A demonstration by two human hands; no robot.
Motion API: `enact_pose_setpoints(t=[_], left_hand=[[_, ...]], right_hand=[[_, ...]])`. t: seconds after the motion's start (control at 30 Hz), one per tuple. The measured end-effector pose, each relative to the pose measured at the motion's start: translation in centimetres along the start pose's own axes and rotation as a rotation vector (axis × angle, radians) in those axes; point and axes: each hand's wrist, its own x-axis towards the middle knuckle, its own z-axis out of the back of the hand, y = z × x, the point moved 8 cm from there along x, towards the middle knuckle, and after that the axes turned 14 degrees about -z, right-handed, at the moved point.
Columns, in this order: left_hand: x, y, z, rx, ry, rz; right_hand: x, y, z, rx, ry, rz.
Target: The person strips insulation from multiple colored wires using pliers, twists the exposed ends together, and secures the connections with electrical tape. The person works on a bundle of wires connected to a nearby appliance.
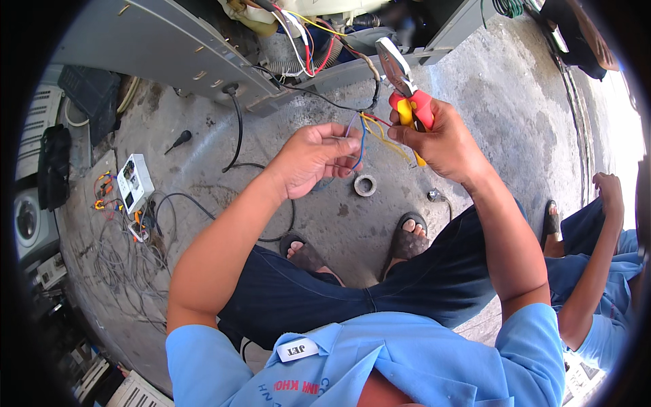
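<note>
My right hand is wrapped round the handles of combination pliers with red and yellow grips. Their metal jaws point up and away from me. My left hand pinches the end of a thin purple wire, and a blue wire runs down by its fingertips. Yellow wires hang between the two hands. All of these come out of a black-sheathed cable that leads to the opened grey machine in front of me. Whether the blue wire is also gripped, I cannot tell.
A roll of tape lies on the concrete below my hands. To the left are a white electrical box, tangled cables and a black plug. Another person sits close on my right. Loose wires hang from the machine's opening.
</note>
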Motion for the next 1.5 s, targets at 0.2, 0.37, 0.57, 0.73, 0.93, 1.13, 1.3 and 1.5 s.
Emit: enact_pose_setpoints(t=[0.2, 0.37, 0.57, 0.73, 0.93, 1.13, 1.3, 1.5], left_hand=[[-3.7, 0.5, -3.3, -0.334, -0.17, 0.129], [-5.4, 0.6, -1.0, 0.005, -0.213, 0.023], [-8.3, -2.9, 2.9, 0.614, -0.329, -0.108], [-9.3, -5.6, 3.6, 0.925, -0.256, -0.256], [-10.4, -5.8, 3.3, 1.035, -0.197, -0.349], [-10.7, -5.4, 1.3, 1.143, -0.044, -0.353], [-10.9, -4.2, 0.9, 1.139, -0.019, -0.415], [-10.8, -3.6, 0.2, 1.162, 0.017, -0.436]], right_hand=[[0.9, -0.8, 0.9, -0.199, -0.054, -0.026], [0.6, 0.2, -1.4, -0.344, 0.015, -0.027], [2.4, -1.5, 1.5, -0.199, -0.026, -0.115], [3.9, -5.7, 2.9, 0.04, 0.057, -0.366], [5.9, -12.3, 5.4, -0.579, -0.266, -0.581], [8.4, -21.4, -0.9, -0.685, -0.158, -0.809], [10.4, -22.1, -0.5, -1.003, -0.297, -0.52], [7.9, -5.2, -4.7, -0.59, -0.091, -0.171]])
